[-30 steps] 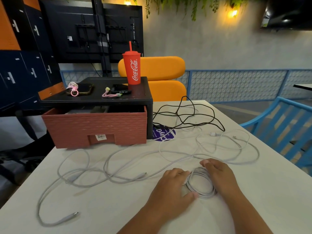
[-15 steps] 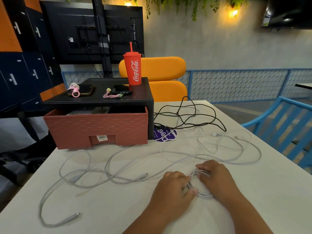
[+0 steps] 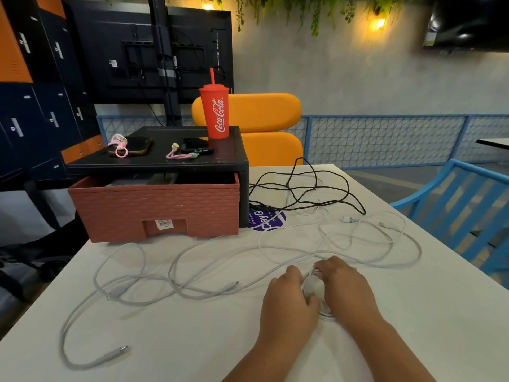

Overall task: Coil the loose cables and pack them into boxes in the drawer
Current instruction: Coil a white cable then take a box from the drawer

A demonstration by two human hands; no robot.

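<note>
Grey cable (image 3: 118, 282): is lying loose on the table well to the left of the grip, in wide open loops, with one plug end resting at the near left.
Drawer (image 3: 154, 208): red-brown, is standing partly pulled out of the black stand, beyond the grip and to its left; its contents are too dim to tell.
Black stand (image 3: 165, 165): is sitting over the drawer, carrying a phone (image 3: 137, 144) and a red cup (image 3: 216, 111) on its top.
Sticker (image 3: 271, 221): purple, is lying flat on the table beyond the grip, just beside the stand's right foot.
Left hand (image 3: 289, 301): is gripping the coil from its left side, fingers curling over it, thumb lying across its near part.
Coil (image 3: 311, 285): white, is lying flat on the table inside the grip, between both hands and mostly covered by them.
Right hand (image 3: 347, 290): is gripping the coil from its right side, fingers curling down over its far edge.
Black cable (image 3: 303, 188): is lying tangled beyond the grip, apart from it.
White cable (image 3: 385, 235): is spreading in loose loops beyond and right of the grip; one strand is running in under the right hand.
Table (image 3: 427, 326): white, is bearing the coil and both hands.
Blue chair (image 3: 462, 205): is standing beside the table's right edge, well apart from the grip.
</note>
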